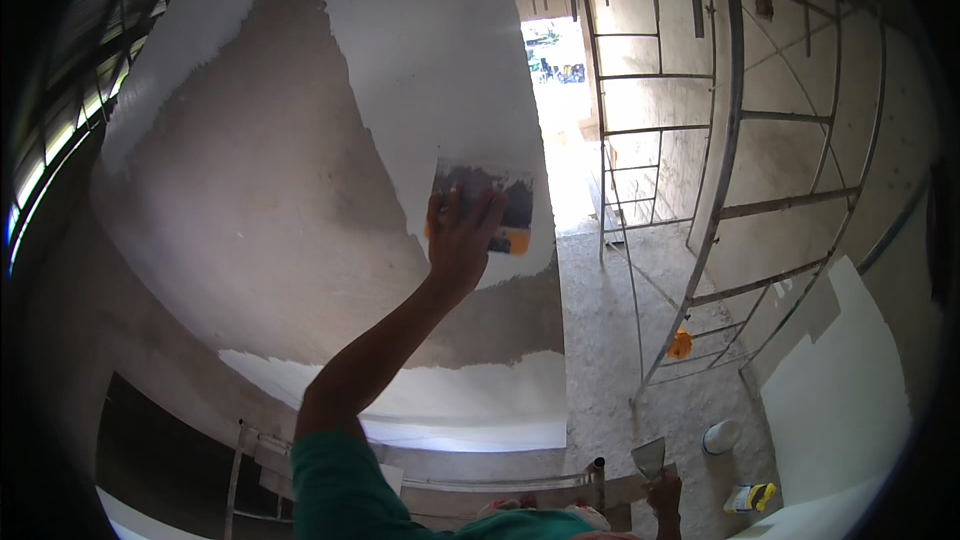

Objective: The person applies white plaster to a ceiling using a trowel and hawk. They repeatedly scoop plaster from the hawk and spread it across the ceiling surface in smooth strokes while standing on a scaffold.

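Observation:
My left hand (460, 240) is raised with its fingers closed over a wide scraper (515, 205), smeared grey and with yellow on its lower edge, held against the wall (250, 200). That wall is partly coated in white, with bare grey-brown patches around the scraper. Low at the right, my right hand (664, 500) grips a putty knife (648, 457), its broad blade pointing upward.
Metal scaffold frames (780, 205) stand at right beside a bright opening (550, 140). On the rough floor (600, 340) are a white bucket (721, 437) and a yellow-and-white package (748, 498). An orange object (679, 344) is by the scaffold. A metal rail (500, 480) runs below me.

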